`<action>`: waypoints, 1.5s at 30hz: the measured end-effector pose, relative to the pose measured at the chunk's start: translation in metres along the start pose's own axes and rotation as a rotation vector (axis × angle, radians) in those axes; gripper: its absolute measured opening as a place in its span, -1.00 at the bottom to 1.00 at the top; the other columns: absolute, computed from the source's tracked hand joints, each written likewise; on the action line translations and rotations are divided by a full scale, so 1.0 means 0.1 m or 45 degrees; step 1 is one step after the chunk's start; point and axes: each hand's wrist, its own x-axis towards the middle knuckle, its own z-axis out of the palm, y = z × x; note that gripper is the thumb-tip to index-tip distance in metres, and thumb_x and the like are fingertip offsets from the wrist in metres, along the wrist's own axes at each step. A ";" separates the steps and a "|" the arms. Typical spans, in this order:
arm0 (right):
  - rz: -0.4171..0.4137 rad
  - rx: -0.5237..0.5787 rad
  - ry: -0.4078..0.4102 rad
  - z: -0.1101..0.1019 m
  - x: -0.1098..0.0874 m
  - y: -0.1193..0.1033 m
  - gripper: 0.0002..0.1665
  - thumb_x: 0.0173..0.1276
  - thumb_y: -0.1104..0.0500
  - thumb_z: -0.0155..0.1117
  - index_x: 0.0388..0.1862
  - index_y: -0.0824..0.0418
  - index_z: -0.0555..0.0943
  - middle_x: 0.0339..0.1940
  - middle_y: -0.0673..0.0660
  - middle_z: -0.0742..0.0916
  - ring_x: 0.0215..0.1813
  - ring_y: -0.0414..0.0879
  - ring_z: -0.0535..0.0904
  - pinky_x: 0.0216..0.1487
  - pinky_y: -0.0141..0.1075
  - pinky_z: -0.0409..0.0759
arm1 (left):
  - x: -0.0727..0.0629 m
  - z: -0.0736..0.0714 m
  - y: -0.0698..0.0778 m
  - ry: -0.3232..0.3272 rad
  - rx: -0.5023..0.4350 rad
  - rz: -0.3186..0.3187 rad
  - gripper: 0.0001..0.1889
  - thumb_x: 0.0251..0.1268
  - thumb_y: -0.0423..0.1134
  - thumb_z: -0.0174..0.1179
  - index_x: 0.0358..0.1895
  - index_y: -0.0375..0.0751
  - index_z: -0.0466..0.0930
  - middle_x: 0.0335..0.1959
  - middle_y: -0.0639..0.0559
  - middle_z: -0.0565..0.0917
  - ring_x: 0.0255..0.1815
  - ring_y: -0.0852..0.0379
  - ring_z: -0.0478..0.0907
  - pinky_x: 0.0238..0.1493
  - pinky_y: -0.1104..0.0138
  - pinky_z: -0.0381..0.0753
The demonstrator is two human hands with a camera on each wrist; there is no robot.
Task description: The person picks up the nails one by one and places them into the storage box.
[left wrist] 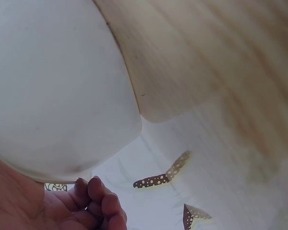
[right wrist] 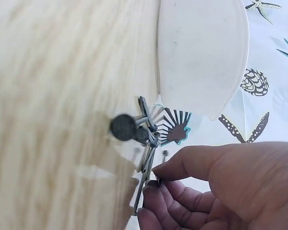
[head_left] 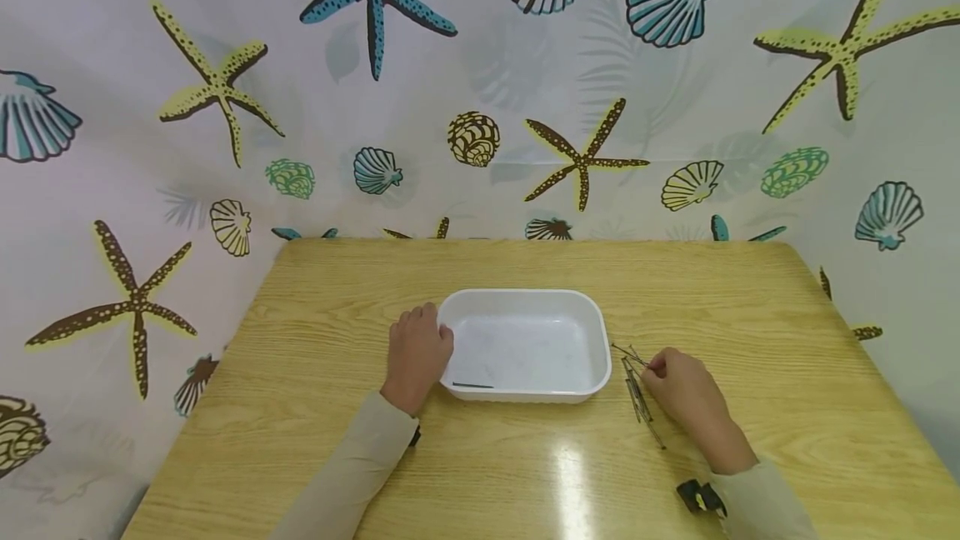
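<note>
A white rectangular plastic tub stands on the table. Its left rim is gripped by my left hand, whose fingertips show curled at the edge in the left wrist view. Inside the tub, one dark nail lies along the near left side. Several long metal nails lie in a loose, crossing pile just right of the tub. At that pile my right hand pinches a nail between thumb and forefinger, its head sticking out above the thumb in the right wrist view. The fingers partly hide its shank.
The wood-grain table extends around the tub on all sides. A white cloth printed with starfish and shells hangs behind the table and along its sides. A black wrist device sits on the right sleeve.
</note>
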 end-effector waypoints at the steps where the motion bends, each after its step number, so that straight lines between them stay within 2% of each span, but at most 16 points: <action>1: -0.001 0.005 0.005 0.00 0.00 0.00 -0.76 0.24 0.16 0.10 -0.24 0.32 0.55 -0.32 0.18 0.65 -0.38 -0.03 0.51 -0.37 -0.13 0.46 | 0.00 0.00 0.00 -0.002 0.002 -0.001 -0.69 0.25 -0.19 0.02 -0.07 -0.34 0.51 -0.27 -0.12 0.58 -0.23 -0.06 0.47 -0.20 0.09 0.38; 9: -0.091 0.035 0.006 0.06 0.03 0.00 -0.77 0.29 0.24 0.15 -0.18 0.40 0.57 -0.31 0.23 0.67 -0.26 0.07 0.59 -0.27 -0.07 0.52 | 0.00 0.00 0.00 -0.002 0.001 0.001 -0.71 0.25 -0.20 0.03 -0.09 -0.34 0.51 -0.31 -0.12 0.57 -0.26 -0.05 0.47 -0.22 0.10 0.38; 14: -0.117 0.045 0.028 0.05 0.03 0.00 -0.74 0.30 0.26 0.11 -0.14 0.42 0.57 -0.25 0.28 0.67 -0.19 0.13 0.60 -0.24 -0.05 0.53 | 0.00 -0.01 0.00 -0.010 0.000 -0.009 -0.71 0.25 -0.20 0.03 -0.09 -0.34 0.50 -0.30 -0.12 0.57 -0.25 -0.06 0.46 -0.21 0.10 0.37; 23: -0.219 0.089 0.107 0.01 0.04 -0.01 -0.76 0.31 0.27 0.08 -0.16 0.40 0.58 -0.35 0.16 0.65 -0.31 -0.01 0.56 -0.34 -0.15 0.52 | 0.00 0.00 -0.01 -0.014 0.001 -0.004 -0.70 0.25 -0.19 0.03 -0.08 -0.35 0.50 -0.30 -0.12 0.57 -0.26 -0.05 0.47 -0.20 0.10 0.38; 32: -0.352 0.107 0.182 -0.04 0.05 -0.05 -0.80 0.33 0.25 0.16 -0.11 0.31 0.58 -0.32 0.10 0.62 -0.29 -0.07 0.52 -0.29 -0.17 0.50 | 0.01 -0.01 0.01 -0.025 0.007 -0.020 -0.71 0.26 -0.19 0.04 -0.07 -0.33 0.49 -0.30 -0.10 0.56 -0.27 -0.02 0.45 -0.21 0.13 0.37; 39: -0.430 0.107 0.307 -0.03 0.05 -0.12 -0.81 0.31 0.25 0.18 -0.13 0.30 0.57 -0.32 0.09 0.61 -0.29 -0.07 0.52 -0.30 -0.16 0.51 | 0.01 0.03 -0.02 -0.010 0.020 -0.003 -0.73 0.26 -0.19 0.04 -0.11 -0.31 0.50 -0.34 -0.08 0.55 -0.30 -0.01 0.44 -0.23 0.13 0.38; 45: -0.501 0.125 0.285 -0.02 0.02 -0.27 -0.84 0.27 0.29 0.22 -0.16 0.30 0.59 -0.34 0.07 0.61 -0.31 -0.11 0.51 -0.31 -0.19 0.52 | 0.01 0.02 -0.02 0.009 0.022 0.008 -0.73 0.25 -0.19 0.03 -0.13 -0.32 0.51 -0.37 -0.09 0.55 -0.31 -0.03 0.45 -0.25 0.12 0.38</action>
